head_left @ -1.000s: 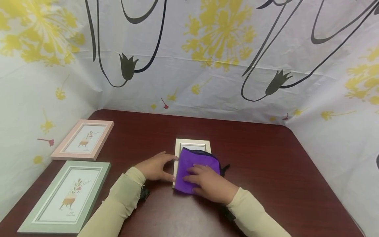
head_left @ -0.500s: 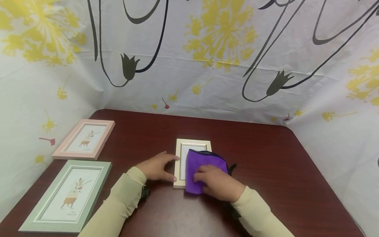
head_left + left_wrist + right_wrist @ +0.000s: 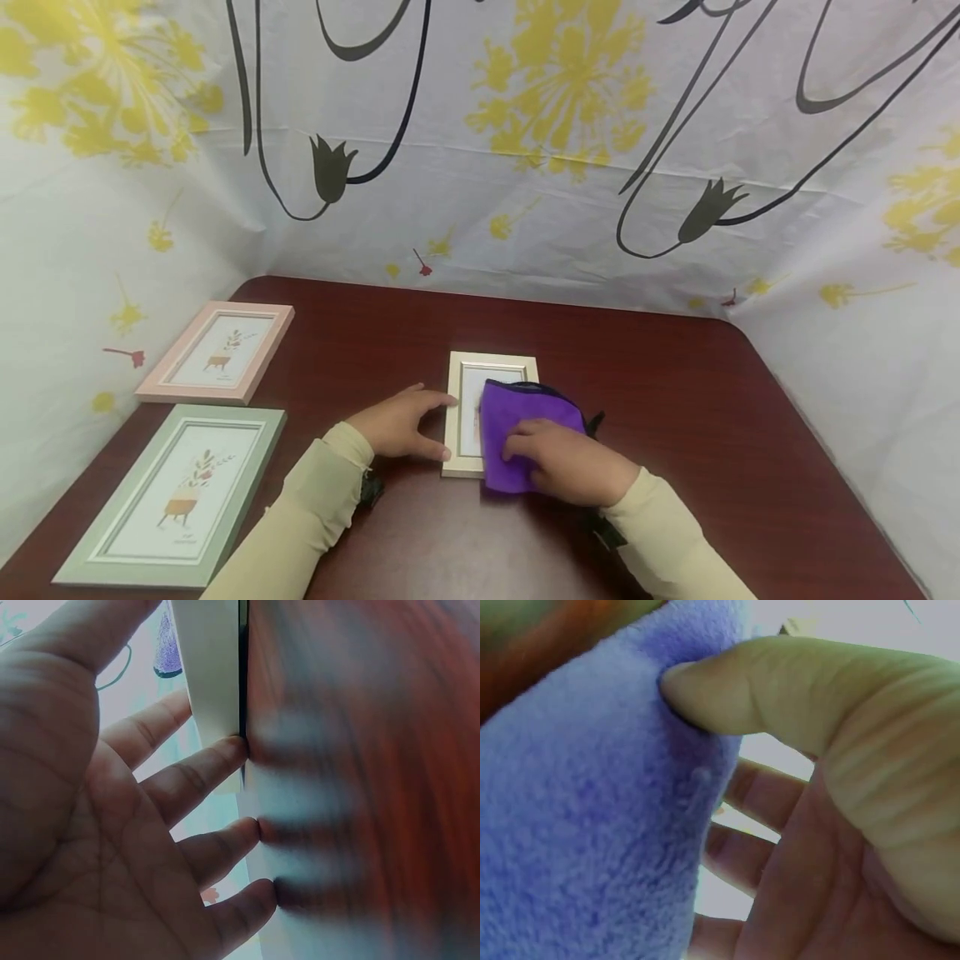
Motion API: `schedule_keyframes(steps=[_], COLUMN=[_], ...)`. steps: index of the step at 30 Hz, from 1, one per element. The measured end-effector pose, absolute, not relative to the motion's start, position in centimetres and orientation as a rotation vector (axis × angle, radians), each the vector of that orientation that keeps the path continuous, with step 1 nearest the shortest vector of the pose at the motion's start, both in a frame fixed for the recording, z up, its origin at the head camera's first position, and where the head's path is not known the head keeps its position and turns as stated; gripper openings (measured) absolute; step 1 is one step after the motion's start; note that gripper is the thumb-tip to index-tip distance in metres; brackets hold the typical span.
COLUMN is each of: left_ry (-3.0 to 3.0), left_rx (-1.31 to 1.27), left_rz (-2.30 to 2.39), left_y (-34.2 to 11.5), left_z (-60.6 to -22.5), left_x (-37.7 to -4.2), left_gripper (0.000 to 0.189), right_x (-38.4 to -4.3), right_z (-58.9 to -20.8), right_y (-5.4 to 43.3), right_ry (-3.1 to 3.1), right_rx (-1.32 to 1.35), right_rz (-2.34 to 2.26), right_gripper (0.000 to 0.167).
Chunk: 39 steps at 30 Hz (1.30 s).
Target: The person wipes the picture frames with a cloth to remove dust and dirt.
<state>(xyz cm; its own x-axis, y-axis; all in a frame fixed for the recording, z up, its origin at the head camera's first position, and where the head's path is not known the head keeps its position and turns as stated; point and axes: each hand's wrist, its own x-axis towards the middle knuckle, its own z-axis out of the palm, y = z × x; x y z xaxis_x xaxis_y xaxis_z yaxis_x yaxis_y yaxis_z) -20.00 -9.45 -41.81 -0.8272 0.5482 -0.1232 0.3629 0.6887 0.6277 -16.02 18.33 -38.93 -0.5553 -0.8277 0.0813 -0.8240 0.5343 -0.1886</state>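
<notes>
A cream picture frame (image 3: 492,359) lies flat near the middle of the table, its lower right part covered by a purple plush cloth (image 3: 498,425). The cloth has black edging and a black tab at its right. My left hand (image 3: 397,423) rests at the frame's left edge, thumb and fingers spread; in the left wrist view its fingertips are right at the frame's side (image 3: 210,667). My right hand (image 3: 573,462) holds the cloth over the frame. In the right wrist view, the thumb (image 3: 712,694) presses into the purple pile, with the other fingers behind the cloth.
At the left of the dark red wooden table (image 3: 637,367) lie a pink picture frame (image 3: 258,358) and, nearer, a larger green picture frame (image 3: 247,483). A white sheet (image 3: 435,200) with yellow and grey flower prints surrounds the table's back and sides.
My right hand has slid the purple cloth to the right, and its fingers have drawn in on it. More of the cream frame's left side shows. My left hand keeps its place at the frame.
</notes>
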Motion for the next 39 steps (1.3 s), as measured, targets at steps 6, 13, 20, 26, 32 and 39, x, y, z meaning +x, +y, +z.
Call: schedule_keyframes(steps=[6, 13, 20, 26, 32, 39], left_ry=[2.609, 2.62, 2.599, 2.612, 2.623, 2.605], left_rx=[0.719, 0.74, 0.694, 0.693, 0.713, 0.71], left_rz=[0.858, 0.836, 0.872, 0.859, 0.84, 0.866], left_y=[-9.4, -9.4, -9.3, -9.4, -9.6, -9.4], left_z=[-41.9, -42.2, -41.8, -41.8, -41.9, -41.8], left_x=[-20.0, -20.1, -20.0, -20.0, -20.0, -20.0], left_gripper=[0.077, 0.076, 0.076, 0.077, 0.076, 0.077], right_x=[-15.3, -15.1, -15.7, -15.2, -14.8, -15.5], right_z=[-39.8, -40.4, -39.0, -39.5, -39.8, -38.7], right_y=[16.9, 16.1, 17.9, 16.7, 16.1, 17.7], right_ry=[2.802, 2.75, 2.774, 2.78, 2.709, 2.751], right_rx=[-1.514, -1.513, -1.479, -1.493, -1.463, -1.488], right_rz=[-0.255, -0.272, -0.295, -0.231, -0.18, -0.29], right_gripper=[0.029, 0.038, 0.03, 0.032, 0.048, 0.027])
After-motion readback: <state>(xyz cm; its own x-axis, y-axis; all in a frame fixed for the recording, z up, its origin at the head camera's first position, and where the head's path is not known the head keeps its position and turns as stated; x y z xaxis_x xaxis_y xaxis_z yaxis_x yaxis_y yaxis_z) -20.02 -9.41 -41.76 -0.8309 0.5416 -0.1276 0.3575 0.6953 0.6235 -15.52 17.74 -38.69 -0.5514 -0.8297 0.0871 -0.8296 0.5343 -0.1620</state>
